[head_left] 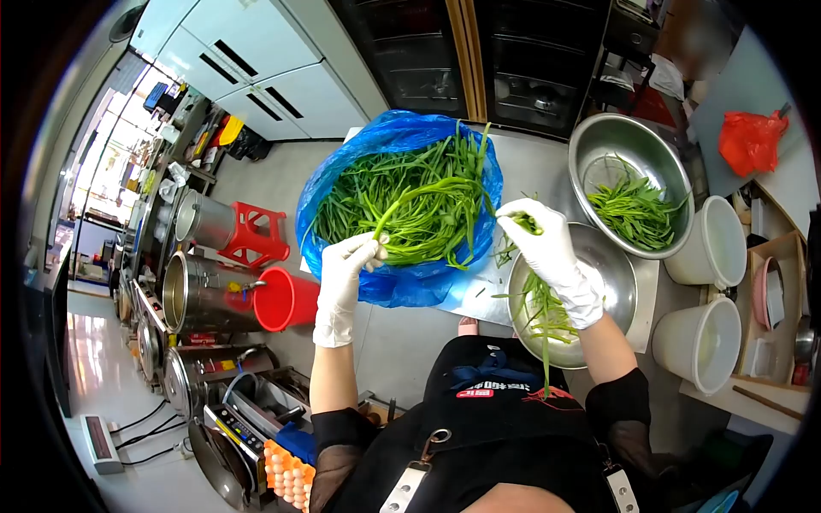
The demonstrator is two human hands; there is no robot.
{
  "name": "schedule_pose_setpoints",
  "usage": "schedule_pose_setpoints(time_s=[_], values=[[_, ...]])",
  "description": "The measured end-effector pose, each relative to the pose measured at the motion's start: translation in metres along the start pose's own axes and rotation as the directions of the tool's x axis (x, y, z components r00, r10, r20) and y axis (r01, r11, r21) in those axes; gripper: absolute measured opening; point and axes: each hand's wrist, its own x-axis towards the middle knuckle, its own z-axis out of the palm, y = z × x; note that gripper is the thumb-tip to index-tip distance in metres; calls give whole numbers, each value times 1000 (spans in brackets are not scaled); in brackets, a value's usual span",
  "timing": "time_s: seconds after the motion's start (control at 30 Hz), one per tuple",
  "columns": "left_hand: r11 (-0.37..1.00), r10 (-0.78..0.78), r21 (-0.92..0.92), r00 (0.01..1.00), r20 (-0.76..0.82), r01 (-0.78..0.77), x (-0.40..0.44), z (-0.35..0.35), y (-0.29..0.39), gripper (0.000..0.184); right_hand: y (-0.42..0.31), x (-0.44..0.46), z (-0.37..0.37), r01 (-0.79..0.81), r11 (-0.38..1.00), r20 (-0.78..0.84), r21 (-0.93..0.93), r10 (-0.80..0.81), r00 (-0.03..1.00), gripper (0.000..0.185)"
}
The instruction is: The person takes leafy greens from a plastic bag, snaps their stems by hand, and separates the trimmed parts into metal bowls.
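Note:
Both of my hands wear white gloves. My left hand point(344, 278) pinches the pale end of a long water spinach stalk point(395, 210) at the near edge of a blue plastic bag point(389, 292). Heaped water spinach point(363, 192) fills that open bag. Held over a steel bowl point(622, 295), my right hand point(547, 250) is closed around a small bunch of greens point(528, 224). Leaves and stems point(547, 315) hang over the bowl's near side. Behind it, a larger steel basin point(588, 141) contains a pile of picked greens point(633, 212).
The bag and bowls stand on a low metal table point(534, 158). To the right are two white buckets point(705, 244) and a wooden drawer point(774, 342). A red bucket point(285, 299), red stool point(256, 235) and steel pots point(201, 291) line the left. Dark-fronted cabinets point(539, 64) stand ahead.

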Motion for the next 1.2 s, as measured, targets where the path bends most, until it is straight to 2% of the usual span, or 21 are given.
schedule_pose_setpoints(time_s=[0.07, 0.1, 0.27, 0.47, 0.57, 0.7, 0.97, 1.0, 1.1, 1.2], values=[[998, 21, -59, 1000, -19, -22, 1, -1, -1, 24, 3, 6, -1, 84, 984, -23, -156, -88, 996, 14], [996, 29, -86, 999, -34, -32, 0, -6, -1, 25, 7, 9, -3, 75, 983, -30, -166, -82, 996, 15], [992, 46, -114, 998, -53, -51, -8, -17, 12, 22, 10, 17, -10, -39, 995, -62, -91, 33, 998, 16], [992, 88, -92, 995, -36, -91, -14, -27, 14, 21, -1, 26, -7, 67, 998, -41, -3, -67, 997, 16], [993, 114, -11, 993, -2, -114, -16, -27, 15, 20, -11, 34, 1, 236, 971, -28, -23, -237, 971, 18], [994, 103, 38, 994, 42, -105, -15, -19, 15, 19, -22, 32, 9, 152, 987, 145, 52, -158, 977, 20], [996, 67, -64, 992, 111, -60, -6, 4, 10, 20, -7, 24, 17, 329, 915, 86, -235, -317, 944, 17], [998, 66, -4, 989, 132, -67, -3, 4, 9, 23, -6, 24, 16, 340, 903, 64, -264, -335, 940, 18], [989, 37, 144, 998, 46, -43, 4, 18, 11, 25, -4, 24, 13, 347, 874, 5, -341, -367, 930, 19], [990, 109, 88, 994, -2, -108, 13, 29, -2, 24, 0, 23, 11, 317, 835, -28, -449, -368, 929, 19]])
